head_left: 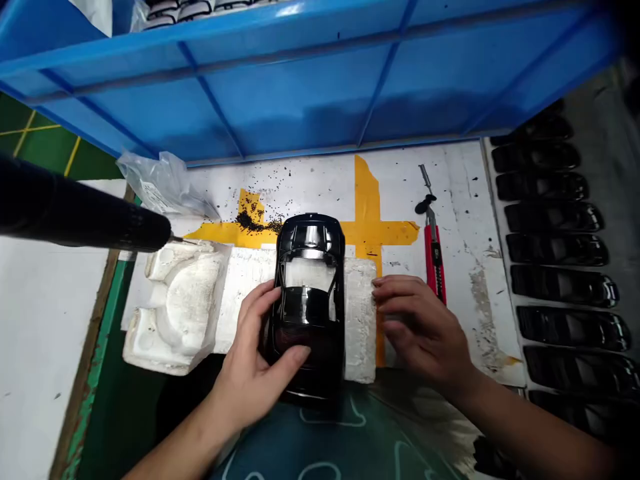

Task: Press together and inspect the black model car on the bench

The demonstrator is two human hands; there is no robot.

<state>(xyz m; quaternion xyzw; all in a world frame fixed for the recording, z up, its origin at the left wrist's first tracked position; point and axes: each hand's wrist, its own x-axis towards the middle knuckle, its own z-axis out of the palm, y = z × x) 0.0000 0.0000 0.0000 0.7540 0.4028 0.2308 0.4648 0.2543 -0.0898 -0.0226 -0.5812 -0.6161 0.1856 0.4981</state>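
Note:
A glossy black toy car [307, 303] rests upright on a white foam block [360, 320], its roof facing me. My left hand [263, 353] is closed around the car's left side, with the thumb over its near end. My right hand [420, 327] hovers by the block's right edge, empty, its fingers loosely bent and apart from the thumb. A hollowed white foam piece [187, 307] lies to the left. Above it, a black electric screwdriver [85, 207] reaches in from the left, its thin bit pointing right.
Small black screws [247, 220] are scattered beyond the car near yellow tape [367, 193]. A red utility knife [434, 260] lies to the right. Several black toy cars [565, 287] line the right side. A blue crate [295, 80] spans the back, with a plastic bag [163, 187] before it.

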